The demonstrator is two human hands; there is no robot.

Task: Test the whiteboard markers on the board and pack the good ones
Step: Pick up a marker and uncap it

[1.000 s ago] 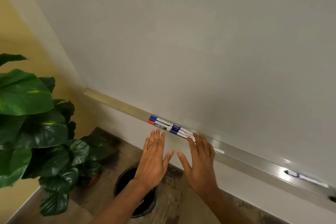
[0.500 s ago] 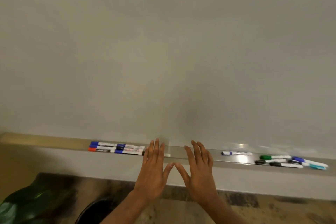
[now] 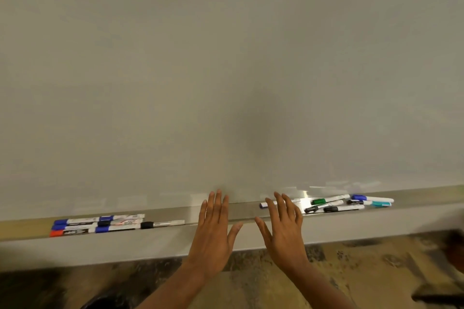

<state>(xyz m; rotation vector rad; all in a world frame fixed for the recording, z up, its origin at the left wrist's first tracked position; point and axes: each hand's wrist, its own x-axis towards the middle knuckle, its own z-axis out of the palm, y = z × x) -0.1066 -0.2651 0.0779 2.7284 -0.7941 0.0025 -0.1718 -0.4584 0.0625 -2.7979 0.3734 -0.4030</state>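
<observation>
A blank whiteboard (image 3: pixel 226 57) fills the wall, and its metal tray (image 3: pixel 246 211) runs along the bottom edge above a mottled brown floor (image 3: pixel 364 271). One tidy cluster of markers (image 3: pixel 100 224) lies toward the tray's left end, and a looser cluster (image 3: pixel 344 208) lies toward its right end. Between them, at the tray's front edge, the left hand (image 3: pixel 213 233) and right hand (image 3: pixel 283 231) are released, fingers straight and spread, grasping nothing.

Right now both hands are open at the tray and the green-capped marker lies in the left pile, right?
No: head view shows the green-capped marker in the right pile. The left hand and right hand are open at the tray.
</observation>
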